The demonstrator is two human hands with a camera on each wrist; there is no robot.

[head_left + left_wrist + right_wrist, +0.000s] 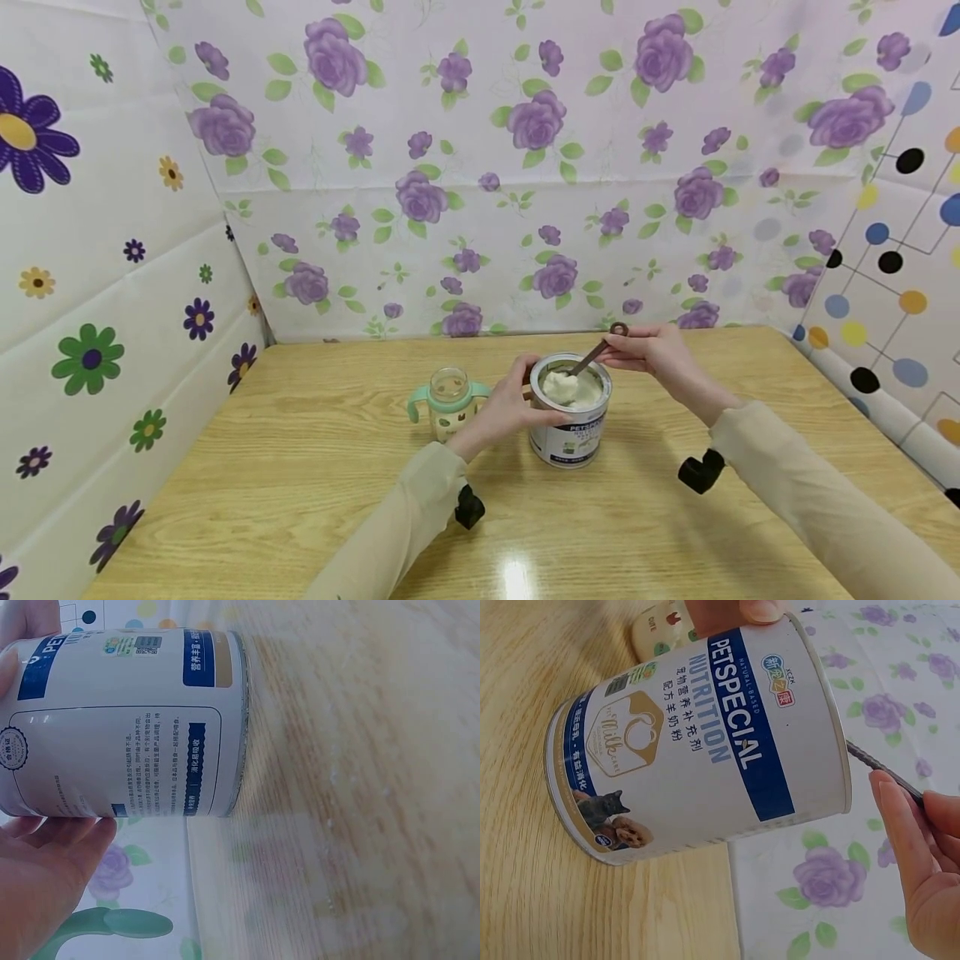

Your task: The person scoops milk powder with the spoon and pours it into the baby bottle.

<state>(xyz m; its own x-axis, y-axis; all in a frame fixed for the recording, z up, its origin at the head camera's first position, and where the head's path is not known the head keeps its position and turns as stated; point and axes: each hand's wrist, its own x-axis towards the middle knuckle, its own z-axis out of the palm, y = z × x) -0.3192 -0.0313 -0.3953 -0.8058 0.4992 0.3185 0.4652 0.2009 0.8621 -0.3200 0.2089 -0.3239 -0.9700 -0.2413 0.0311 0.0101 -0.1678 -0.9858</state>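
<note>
A white and blue milk powder can (567,446) with an open top stands on the table, pale powder (587,392) inside it. My left hand (504,410) grips the can's upper side, thumb at the front and fingers round the back. In the left wrist view, some of its fingertips (105,829) lie along the can's wall. Above the opening, my right hand (656,354) pinches the dark handle of a spoon (596,352), which slants down into the can. White powder is heaped at the spoon's lower end, hiding its bowl. The right wrist view shows the handle between thumb and fingers.
Left of the can, behind my left forearm, stands a lidless baby bottle (450,392) with mint-green handles. The wooden table (315,475) ends at a flower-print cloth backdrop (480,167). Printed cloth also walls both sides. Each wrist carries a small black camera.
</note>
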